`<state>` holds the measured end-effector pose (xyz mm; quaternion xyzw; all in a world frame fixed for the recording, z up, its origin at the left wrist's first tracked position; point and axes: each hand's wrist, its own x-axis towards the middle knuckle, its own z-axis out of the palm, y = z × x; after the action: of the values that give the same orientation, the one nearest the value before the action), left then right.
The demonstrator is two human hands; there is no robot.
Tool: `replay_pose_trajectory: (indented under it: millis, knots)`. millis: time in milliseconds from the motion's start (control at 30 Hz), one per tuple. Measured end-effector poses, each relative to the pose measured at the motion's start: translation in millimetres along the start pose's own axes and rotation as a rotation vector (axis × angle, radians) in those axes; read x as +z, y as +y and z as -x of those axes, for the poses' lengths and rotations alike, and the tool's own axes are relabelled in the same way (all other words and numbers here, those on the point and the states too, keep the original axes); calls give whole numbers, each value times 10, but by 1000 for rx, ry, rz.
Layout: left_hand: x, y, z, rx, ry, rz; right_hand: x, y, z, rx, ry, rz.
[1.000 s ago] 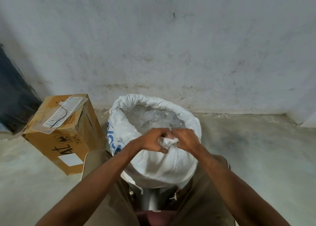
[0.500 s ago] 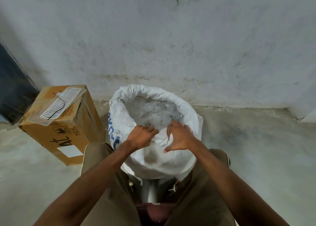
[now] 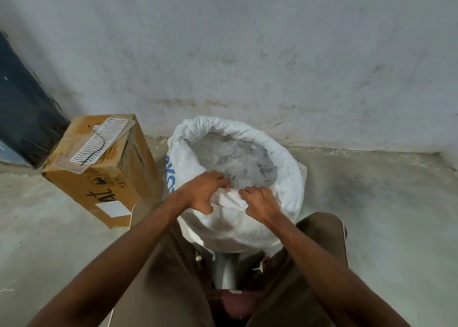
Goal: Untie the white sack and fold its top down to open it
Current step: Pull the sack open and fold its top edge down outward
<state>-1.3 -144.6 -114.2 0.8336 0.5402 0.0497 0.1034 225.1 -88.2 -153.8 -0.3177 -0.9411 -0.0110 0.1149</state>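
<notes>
left hand (image 3: 203, 193) fingertips buried in white sack (image 3: 238, 225) rim fold | sack base behind knees | contents under plastic unreadable

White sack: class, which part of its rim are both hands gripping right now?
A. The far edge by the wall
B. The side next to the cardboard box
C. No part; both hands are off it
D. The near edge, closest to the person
D: the left hand and right hand both pinch bunched fabric at the near rim of the white sack.
</notes>
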Motion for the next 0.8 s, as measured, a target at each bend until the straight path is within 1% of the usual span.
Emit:
replay_pose_trajectory:
  millis: [67,100,167,200,233,300,333,400,467,567,633,667,700,733,767,800]
  knots:
    - [-23,-98,20,-45,-40,-159,102,-21,44,-19,79,53]
    - [-13,-122,15,-62,-64,-234,125,-34,57,-17,86,59]
    - [25,-113,9,-59,-122,-381,99,-35,20,-9,52,-4]
    - [46,-110,20,-58,-127,-421,42,-24,-23,7,-1,-61]
    - [69,-120,35,-50,-103,-433,-20,-14,-72,31,-61,-114]
    - [176,-179,63,1,7,-443,-147,-40,-176,80,-214,-229]
    - [235,-183,83,24,68,-466,-179,-68,-230,111,-258,-279]
    - [389,-204,93,82,193,-531,-190,-154,-339,159,-305,-290]
    - [537,-217,109,130,283,-566,-149,-244,-424,166,-335,-257]
    - [613,-221,182,150,317,-539,-43,-359,-486,168,-378,-251]
    - [585,-217,230,80,283,-394,36,-416,-507,139,-387,-203]
    - [573,-199,259,22,265,-231,75,-432,-514,132,-377,-179]
    - [571,-135,301,-64,271,-8,117,-442,-513,135,-357,-160]
    - [575,-23,348,-174,315,232,160,-446,-507,151,-332,-144]
    - [603,115,385,-306,450,436,197,-453,-493,168,-307,-123]
    - [648,266,396,-460,648,566,232,-467,-476,174,-285,-94]
